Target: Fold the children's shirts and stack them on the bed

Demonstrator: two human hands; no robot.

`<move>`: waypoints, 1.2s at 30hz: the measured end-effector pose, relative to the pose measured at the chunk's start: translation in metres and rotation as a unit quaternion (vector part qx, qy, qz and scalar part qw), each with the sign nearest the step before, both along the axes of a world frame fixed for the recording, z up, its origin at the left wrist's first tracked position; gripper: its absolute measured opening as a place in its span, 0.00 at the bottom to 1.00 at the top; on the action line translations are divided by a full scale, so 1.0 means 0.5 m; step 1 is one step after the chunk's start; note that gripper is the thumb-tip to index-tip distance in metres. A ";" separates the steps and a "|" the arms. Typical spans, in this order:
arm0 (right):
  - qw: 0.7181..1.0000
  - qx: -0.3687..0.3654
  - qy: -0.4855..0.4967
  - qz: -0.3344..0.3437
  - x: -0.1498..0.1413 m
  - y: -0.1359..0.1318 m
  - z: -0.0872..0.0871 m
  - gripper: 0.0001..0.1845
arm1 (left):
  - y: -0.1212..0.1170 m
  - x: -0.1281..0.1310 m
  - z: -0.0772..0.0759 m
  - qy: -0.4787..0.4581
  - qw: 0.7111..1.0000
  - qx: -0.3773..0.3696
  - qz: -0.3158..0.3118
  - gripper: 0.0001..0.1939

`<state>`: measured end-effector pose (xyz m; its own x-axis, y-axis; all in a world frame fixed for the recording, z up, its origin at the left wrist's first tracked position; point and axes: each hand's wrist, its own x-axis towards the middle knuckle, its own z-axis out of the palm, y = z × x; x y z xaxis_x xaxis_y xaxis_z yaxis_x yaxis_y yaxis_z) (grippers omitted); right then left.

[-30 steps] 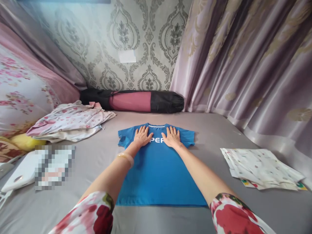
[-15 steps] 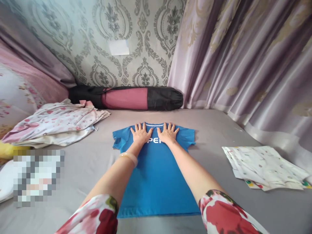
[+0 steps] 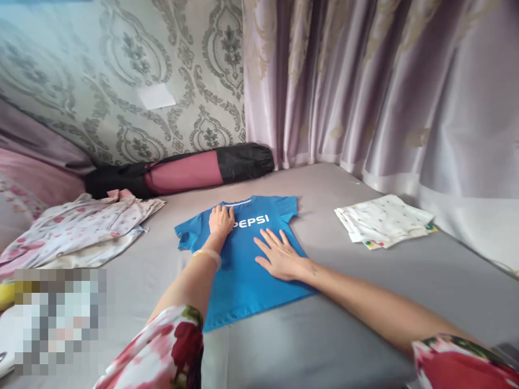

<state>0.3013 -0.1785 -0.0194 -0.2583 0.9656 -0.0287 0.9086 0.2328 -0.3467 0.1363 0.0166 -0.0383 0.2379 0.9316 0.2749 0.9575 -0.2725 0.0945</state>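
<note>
A blue T-shirt (image 3: 243,270) with white lettering lies spread flat, front up, on the grey bed sheet (image 3: 324,335). My left hand (image 3: 221,220) rests flat on the shirt's chest near the collar, fingers together and stretched out. My right hand (image 3: 279,255) lies flat on the shirt's right side lower down, fingers spread. Neither hand holds anything. A pale bangle sits on my left wrist.
A folded white patterned cloth (image 3: 383,220) lies to the right near the curtain (image 3: 385,92). A pile of floral clothes (image 3: 81,227) sits at the left. A black and pink rolled bag (image 3: 186,170) lies along the wall. A blurred patch covers the lower left.
My right hand has slid from the shirt's chest down along its right side. My left hand stays near the collar. The view has turned to the right.
</note>
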 end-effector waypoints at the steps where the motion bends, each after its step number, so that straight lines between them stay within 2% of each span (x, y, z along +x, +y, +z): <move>1: 1.000 -0.011 0.005 0.012 0.009 -0.042 0.006 0.36 | 0.000 0.000 0.004 0.015 1.000 -0.020 -0.012 0.27; 4: 0.999 -0.027 0.021 0.014 0.035 -0.145 0.018 0.32 | 0.006 0.009 0.026 0.040 0.997 -0.063 -0.016 0.23; 7: 0.999 0.001 0.043 -0.007 0.057 -0.223 0.016 0.28 | 0.009 0.037 0.062 0.048 0.993 -0.106 0.012 0.20; 10: 0.994 0.066 0.077 -0.034 0.073 -0.283 0.013 0.26 | 0.000 0.091 0.097 0.050 0.992 -0.114 0.005 0.20; 13: 0.986 0.101 0.119 -0.059 0.082 -0.317 0.028 0.20 | -0.015 0.171 0.115 0.049 0.992 -0.110 -0.044 0.20; 15: 0.977 0.100 0.152 -0.108 0.080 -0.318 0.041 0.16 | -0.028 0.231 0.116 0.028 0.986 -0.136 -0.092 0.20; 17: 0.962 0.110 0.160 -0.193 0.071 -0.305 0.046 0.16 | -0.044 0.288 0.112 0.020 0.980 -0.156 -0.124 0.20; 19: 0.941 0.147 0.116 -0.283 0.060 -0.288 0.036 0.15 | -0.063 0.337 0.107 0.015 0.975 -0.170 -0.144 0.21; 21: 0.924 0.183 0.046 -0.334 0.050 -0.273 0.015 0.14 | -0.085 0.372 0.100 0.009 0.970 -0.186 -0.156 0.25; 24: 0.916 0.215 -0.007 -0.339 0.046 -0.265 -0.018 0.13 | -0.115 0.406 0.089 -0.001 0.966 -0.206 -0.155 0.33; 26: 0.913 0.230 -0.009 -0.336 0.051 -0.265 -0.030 0.10 | -0.130 0.421 0.081 -0.008 0.970 -0.202 -0.137 0.34; 31: 0.914 0.249 0.019 -0.320 0.064 -0.260 -0.038 0.07 | -0.143 0.445 0.076 -0.031 0.976 -0.193 -0.096 0.21; 36: 0.920 0.235 0.036 -0.313 0.063 -0.253 -0.041 0.08 | -0.138 0.460 0.077 -0.045 0.972 -0.207 -0.106 0.19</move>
